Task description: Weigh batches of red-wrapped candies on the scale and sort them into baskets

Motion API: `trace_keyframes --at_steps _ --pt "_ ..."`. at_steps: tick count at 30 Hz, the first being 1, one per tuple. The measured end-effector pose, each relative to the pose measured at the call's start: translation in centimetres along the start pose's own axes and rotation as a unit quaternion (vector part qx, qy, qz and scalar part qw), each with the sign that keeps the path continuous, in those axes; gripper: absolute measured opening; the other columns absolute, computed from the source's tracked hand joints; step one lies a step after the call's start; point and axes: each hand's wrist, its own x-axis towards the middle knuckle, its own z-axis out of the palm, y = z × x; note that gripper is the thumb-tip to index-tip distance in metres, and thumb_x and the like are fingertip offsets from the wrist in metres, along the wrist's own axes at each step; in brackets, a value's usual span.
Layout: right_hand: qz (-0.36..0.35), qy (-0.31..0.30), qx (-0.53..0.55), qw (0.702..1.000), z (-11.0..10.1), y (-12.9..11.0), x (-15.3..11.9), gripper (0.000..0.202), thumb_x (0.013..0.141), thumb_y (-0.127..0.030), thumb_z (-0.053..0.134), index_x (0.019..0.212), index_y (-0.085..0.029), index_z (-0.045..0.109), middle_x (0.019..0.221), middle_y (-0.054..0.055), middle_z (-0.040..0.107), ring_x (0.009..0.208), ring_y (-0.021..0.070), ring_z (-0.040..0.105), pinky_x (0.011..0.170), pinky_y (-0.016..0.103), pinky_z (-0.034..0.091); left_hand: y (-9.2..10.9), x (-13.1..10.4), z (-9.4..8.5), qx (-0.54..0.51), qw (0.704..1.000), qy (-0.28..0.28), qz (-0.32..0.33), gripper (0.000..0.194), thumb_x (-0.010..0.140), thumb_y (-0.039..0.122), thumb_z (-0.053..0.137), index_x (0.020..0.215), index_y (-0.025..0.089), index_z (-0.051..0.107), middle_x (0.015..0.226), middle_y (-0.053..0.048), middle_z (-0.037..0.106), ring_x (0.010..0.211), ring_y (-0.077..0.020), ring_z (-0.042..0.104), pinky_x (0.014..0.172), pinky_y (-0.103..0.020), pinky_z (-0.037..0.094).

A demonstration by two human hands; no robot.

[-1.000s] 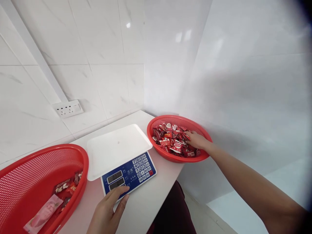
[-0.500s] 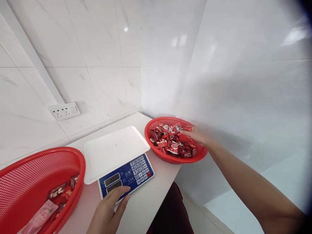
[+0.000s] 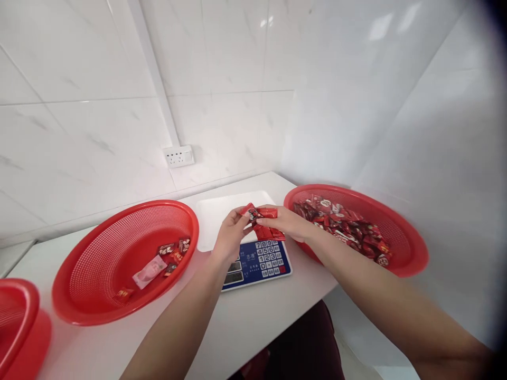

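Note:
Over the white weighing pan (image 3: 208,224) my hands are close together, both on small red wrapped candies. My left hand (image 3: 233,232) pinches a red candy packet (image 3: 252,212) with a dark round print. In my right hand (image 3: 291,224) are more red packets (image 3: 270,233), bunched under the fingers; how many is hidden. Below them the blue keypad of the digital scale (image 3: 255,269) faces me, its displays partly covered by my left wrist. To the right, a red mesh basket (image 3: 415,253) holds a heap of similar red candies (image 3: 348,227).
Left of the scale stands another red basket (image 3: 119,253) with a few dark and red packets and a pink packet (image 3: 149,272). A third red basket (image 3: 29,295) is cut off at the left edge. Behind the white table (image 3: 253,327) is a tiled wall with a socket (image 3: 179,156).
My right hand has come out of the candy basket with red packets and moved left over the scale. My left hand has risen from the keypad to meet it. The view has turned left.

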Motion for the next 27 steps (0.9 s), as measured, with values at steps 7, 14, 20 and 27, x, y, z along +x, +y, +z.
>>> trace_keyframes --at_steps 7,14,20,27 --pt "-0.051 0.149 -0.266 0.951 1.1 2.0 5.0 0.038 0.077 -0.034 0.06 0.111 -0.017 0.054 0.106 0.009 0.064 0.096 0.0232 0.059 0.086 0.04 0.044 -1.0 2.2 -4.7 0.161 0.97 0.142 0.112 0.02 0.088 0.026 0.04 0.099 0.016 0.053 0.102 -0.008 0.063 0.097 -0.0166 0.059 0.091 -0.036 0.043" --pt "-0.119 0.032 -0.462 0.878 2.0 5.4 5.9 0.048 0.076 -0.015 0.057 0.123 -0.019 0.051 0.137 0.011 0.043 0.13 0.0288 0.031 0.105 0.046 0.027 -1.9 1.3 -6.0 0.421 0.898 0.028 0.121 0.008 0.076 0.016 0.058 0.075 0.019 0.065 0.1 -0.008 0.067 0.106 -0.0266 0.054 0.099 -0.043 0.032" --pt "-0.103 0.043 -0.493 0.863 2.1 6.1 6.3 0.043 0.083 -0.013 0.045 0.125 -0.019 0.05 0.136 0.01 0.044 0.127 0.0278 0.036 0.103 0.046 0.031 -2.3 2.4 -5.7 0.538 0.836 -0.022 0.104 0.026 0.084 0.012 0.043 0.093 0.021 0.066 0.117 -0.008 0.061 0.099 -0.0237 0.06 0.086 -0.036 0.045" --pt "-0.086 0.059 -0.485 0.868 1.1 4.6 5.9 0.048 0.087 -0.02 0.043 0.135 -0.017 0.039 0.141 0.011 0.037 0.131 0.0242 0.03 0.106 0.041 0.029 -1.5 2.9 -4.7 0.586 0.801 -0.011 0.12 0.032 0.082 0.014 0.048 0.112 0.018 0.059 0.131 -0.014 0.049 0.122 -0.0287 0.044 0.098 -0.043 0.038"
